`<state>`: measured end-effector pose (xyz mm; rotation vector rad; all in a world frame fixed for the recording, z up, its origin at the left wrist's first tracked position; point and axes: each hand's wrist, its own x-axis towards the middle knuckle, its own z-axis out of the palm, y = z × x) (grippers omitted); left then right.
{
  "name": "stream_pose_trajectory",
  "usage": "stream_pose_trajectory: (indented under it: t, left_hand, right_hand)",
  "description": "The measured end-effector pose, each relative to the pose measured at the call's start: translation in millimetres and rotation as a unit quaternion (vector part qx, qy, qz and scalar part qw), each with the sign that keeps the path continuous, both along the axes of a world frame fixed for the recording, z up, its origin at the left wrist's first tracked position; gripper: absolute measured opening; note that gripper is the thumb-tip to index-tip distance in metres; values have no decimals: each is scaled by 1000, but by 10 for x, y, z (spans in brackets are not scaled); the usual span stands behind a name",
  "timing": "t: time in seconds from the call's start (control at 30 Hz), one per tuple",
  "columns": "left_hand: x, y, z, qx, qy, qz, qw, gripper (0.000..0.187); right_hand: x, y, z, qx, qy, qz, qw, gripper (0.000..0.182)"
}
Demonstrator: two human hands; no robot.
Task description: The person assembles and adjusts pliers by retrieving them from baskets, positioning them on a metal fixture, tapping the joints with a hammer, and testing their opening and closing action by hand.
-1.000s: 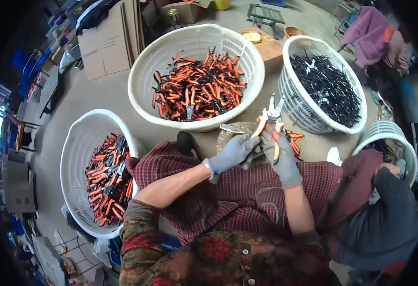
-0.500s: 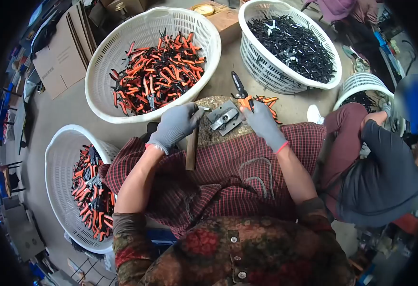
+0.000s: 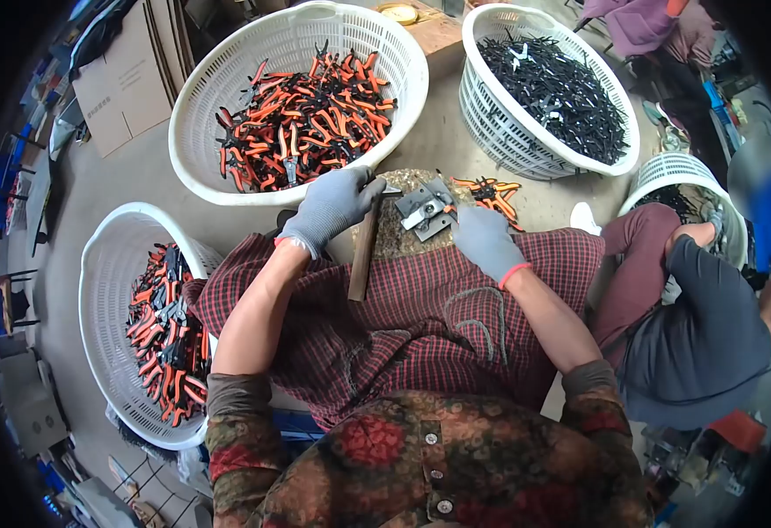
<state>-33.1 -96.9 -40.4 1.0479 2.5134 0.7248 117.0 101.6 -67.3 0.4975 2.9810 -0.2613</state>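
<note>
My left hand [image 3: 334, 209], in a grey glove, is closed around a hammer [image 3: 364, 255]; its wooden handle points down toward my lap. My right hand [image 3: 484, 238], also gloved, is closed beside a metal fixture [image 3: 424, 211] on a rough, speckled block [image 3: 392, 239]. It holds orange-handled pruning shears [image 3: 449, 209], mostly hidden by the fingers and lying low at the fixture's right edge. Just behind that hand, several orange-and-black shears [image 3: 498, 195] lie in a small pile.
A large white basket [image 3: 193, 180] of orange-and-black tools stands ahead on the left. Another basket [image 3: 97, 330] of them is at my left. Black parts fill a basket [image 3: 500, 145] ahead on the right. A seated person [image 3: 697, 326] is close on my right, near a smaller basket [image 3: 667, 167].
My right hand has lowered the shears from upright beside the fixture to its right edge, so little of them shows. My left hand still grips the hammer. The view has shifted slightly.
</note>
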Motion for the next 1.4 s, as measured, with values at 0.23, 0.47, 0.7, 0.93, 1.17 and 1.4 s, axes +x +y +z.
stream_pose_trajectory:
  t: [0.23,0.47,0.7,0.93,1.17,1.4]
  left_hand:
    - [-106,39,-132,117,-218,63,967,38]
    - [66,116,70,362,-615,-23,700,57]
    - [-350,-631,428,343,-306,94,883,38]
    - [-1158,-2379,661,-343,63,170,922,38]
    - [-2213,-1175,-1033,41,-132,242,960,45]
    - [-2547,-408,-2495,-209,-171,353,896,54]
  right_hand:
    - [186,1,257,-752,-24,-62,656,27]
    - [181,-343,334,-840,-65,-47,537,24]
    - [-133,-311,-36,-459,246,44,853,31]
    - [-216,298,-1183,-244,352,-172,887,30]
    - [-277,127,-1181,-207,372,-184,886,22]
    - [-287,85,-1129,-172,374,-169,896,21]
